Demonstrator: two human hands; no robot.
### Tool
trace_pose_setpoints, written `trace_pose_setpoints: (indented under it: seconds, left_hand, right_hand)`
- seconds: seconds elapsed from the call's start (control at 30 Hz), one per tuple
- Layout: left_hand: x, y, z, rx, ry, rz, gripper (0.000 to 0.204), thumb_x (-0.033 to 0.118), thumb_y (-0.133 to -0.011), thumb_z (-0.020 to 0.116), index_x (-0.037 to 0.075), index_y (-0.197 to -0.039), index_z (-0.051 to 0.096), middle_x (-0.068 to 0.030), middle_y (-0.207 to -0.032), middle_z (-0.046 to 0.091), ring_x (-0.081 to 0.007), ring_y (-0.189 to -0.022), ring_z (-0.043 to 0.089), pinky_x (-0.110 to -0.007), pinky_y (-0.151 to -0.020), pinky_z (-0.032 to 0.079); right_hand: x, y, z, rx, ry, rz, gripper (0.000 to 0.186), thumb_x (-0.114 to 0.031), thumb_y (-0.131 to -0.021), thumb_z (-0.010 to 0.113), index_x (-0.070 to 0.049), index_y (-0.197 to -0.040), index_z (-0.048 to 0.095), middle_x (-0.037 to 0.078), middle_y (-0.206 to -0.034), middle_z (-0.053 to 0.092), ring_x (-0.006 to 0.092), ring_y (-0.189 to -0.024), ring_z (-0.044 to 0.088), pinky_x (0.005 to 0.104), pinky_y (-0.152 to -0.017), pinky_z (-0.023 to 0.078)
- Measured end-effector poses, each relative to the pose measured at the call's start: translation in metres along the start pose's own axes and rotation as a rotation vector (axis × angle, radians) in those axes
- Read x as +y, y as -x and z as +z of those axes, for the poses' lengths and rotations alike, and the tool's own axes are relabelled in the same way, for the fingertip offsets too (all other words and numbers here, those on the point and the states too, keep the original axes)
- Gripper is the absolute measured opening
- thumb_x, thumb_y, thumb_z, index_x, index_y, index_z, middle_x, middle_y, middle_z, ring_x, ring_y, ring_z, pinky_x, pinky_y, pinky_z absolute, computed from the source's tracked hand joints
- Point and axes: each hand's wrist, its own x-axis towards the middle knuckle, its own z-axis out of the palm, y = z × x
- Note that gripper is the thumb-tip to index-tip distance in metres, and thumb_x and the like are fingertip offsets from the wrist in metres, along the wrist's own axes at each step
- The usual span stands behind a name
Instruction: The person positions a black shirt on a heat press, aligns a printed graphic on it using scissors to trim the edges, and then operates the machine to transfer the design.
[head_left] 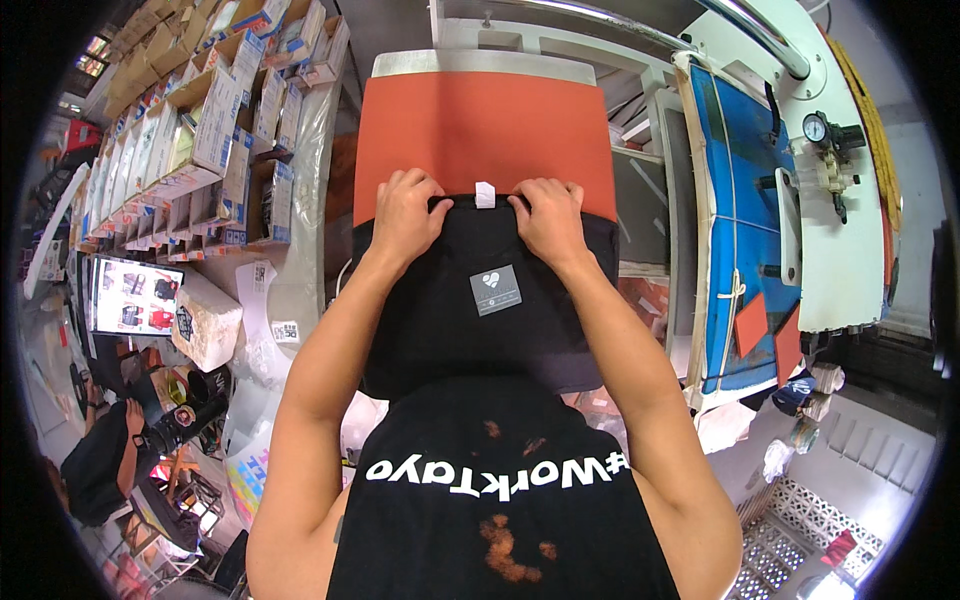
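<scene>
A black T-shirt (430, 320) lies over the near part of an orange heat-press pad (485, 130). My left hand (408, 215) pinches the far edge of the shirt at its neckline, left of centre. On the other side, my right hand (552, 215) grips the same edge with thumb and curled fingers. Between the two hands a small white neck label (485, 195) stands up at the collar. Below it on the shirt is a grey rectangular transfer sheet (496, 290) with a white heart-shaped print, tilted slightly.
Cardboard boxes (205, 130) are stacked at the left, above a lit screen (135, 297). At the right stand a blue padded board (745, 220) tied with cord and a white machine body with a pressure gauge (815, 127). Another person (105, 460) is at the lower left.
</scene>
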Motion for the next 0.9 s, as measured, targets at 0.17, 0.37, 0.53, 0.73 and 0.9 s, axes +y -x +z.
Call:
trace_pose_setpoints:
  seconds: [0.17, 0.37, 0.53, 0.73, 0.9]
  left_hand:
    - [0.001, 0.002, 0.006, 0.069, 0.000, 0.035, 0.012, 0.010, -0.079, 0.076, 0.007, -0.090, 0.071, -0.0056, -0.095, 0.063, -0.0282, -0.097, 0.059, -0.043, -0.085, 0.042]
    - [0.001, 0.007, 0.009, 0.078, 0.001, 0.275, 0.021, 0.002, -0.078, 0.071, 0.013, -0.096, 0.073, -0.0020, -0.105, 0.062, -0.0245, -0.107, 0.058, -0.044, -0.094, 0.038]
    - [-0.001, 0.012, 0.009, -0.009, 0.011, 0.226, 0.022, 0.008, -0.079, 0.071, 0.013, -0.101, 0.073, -0.0043, -0.113, 0.063, -0.0263, -0.117, 0.055, -0.047, -0.102, 0.035]
    - [0.005, 0.017, -0.001, -0.065, 0.080, 0.232, 0.033, 0.024, -0.077, 0.078, 0.011, -0.106, 0.070, -0.0075, -0.120, 0.060, -0.0302, -0.122, 0.051, -0.049, -0.108, 0.032]
    - [0.008, 0.018, -0.002, -0.095, 0.066, 0.220, 0.039, 0.027, -0.076, 0.079, 0.011, -0.109, 0.068, -0.0095, -0.123, 0.059, -0.0322, -0.124, 0.049, -0.048, -0.108, 0.032]
  right_hand:
    - [0.001, -0.001, 0.004, 0.033, -0.002, 0.016, 0.010, -0.019, -0.086, 0.070, -0.009, -0.089, 0.069, 0.008, -0.090, 0.069, 0.0294, -0.094, 0.064, 0.0474, -0.091, 0.040]
    - [-0.003, 0.001, -0.001, -0.006, 0.026, 0.066, 0.011, -0.019, -0.086, 0.069, -0.009, -0.090, 0.069, 0.009, -0.089, 0.069, 0.0295, -0.093, 0.064, 0.0471, -0.091, 0.039]
    - [-0.009, -0.001, -0.003, -0.029, 0.043, 0.107, 0.012, -0.019, -0.085, 0.069, -0.007, -0.090, 0.069, 0.010, -0.090, 0.069, 0.0298, -0.093, 0.064, 0.0474, -0.091, 0.039]
    - [-0.018, 0.005, -0.012, 0.137, 0.114, -0.011, 0.012, -0.017, -0.081, 0.070, -0.008, -0.088, 0.067, 0.011, -0.092, 0.064, 0.0311, -0.092, 0.061, 0.0472, -0.084, 0.041]
    - [-0.040, 0.066, -0.039, -0.271, -0.128, -0.105, 0.017, -0.017, -0.080, 0.074, -0.007, -0.089, 0.065, 0.011, -0.095, 0.060, 0.0308, -0.096, 0.058, 0.0448, -0.084, 0.042]
